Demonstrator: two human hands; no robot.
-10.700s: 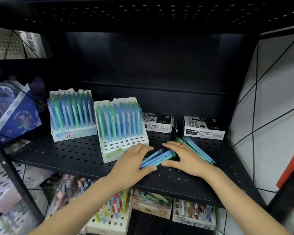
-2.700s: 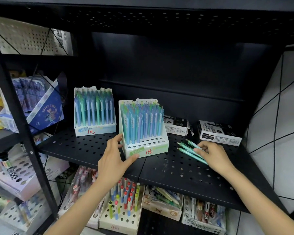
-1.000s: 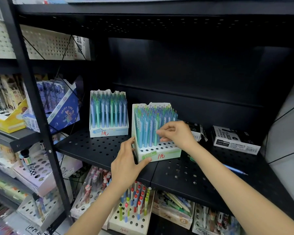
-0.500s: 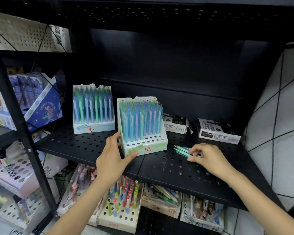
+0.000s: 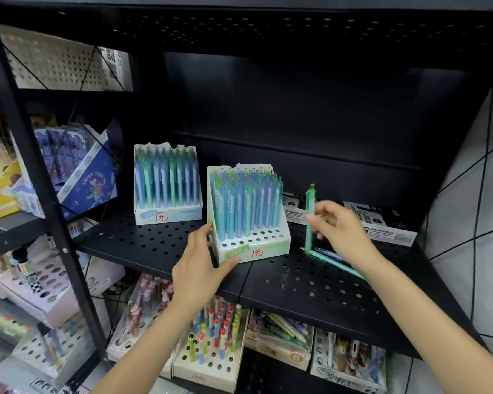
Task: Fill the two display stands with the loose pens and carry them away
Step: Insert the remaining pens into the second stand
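Note:
Two white display stands stand on the black perforated shelf (image 5: 160,245). The back left stand (image 5: 168,216) is packed with blue and green pens. The nearer stand (image 5: 256,248) holds several pens and has open holes in its front rows. My left hand (image 5: 202,265) grips its front left corner. My right hand (image 5: 339,226) pinches one green pen (image 5: 310,206) upright, just right of that stand. A few loose green and blue pens (image 5: 329,255) lie on the shelf under my right wrist.
Two flat black and white boxes (image 5: 387,226) lie at the back right of the shelf. A black upright post (image 5: 40,172) stands at left. Below the shelf sit more pen stands (image 5: 208,356) and trays. A blue carton (image 5: 88,180) stands on the left rack.
My right hand has risen from the loose pens on the shelf, lifting one green pen upright. My left hand still holds the nearer stand's corner.

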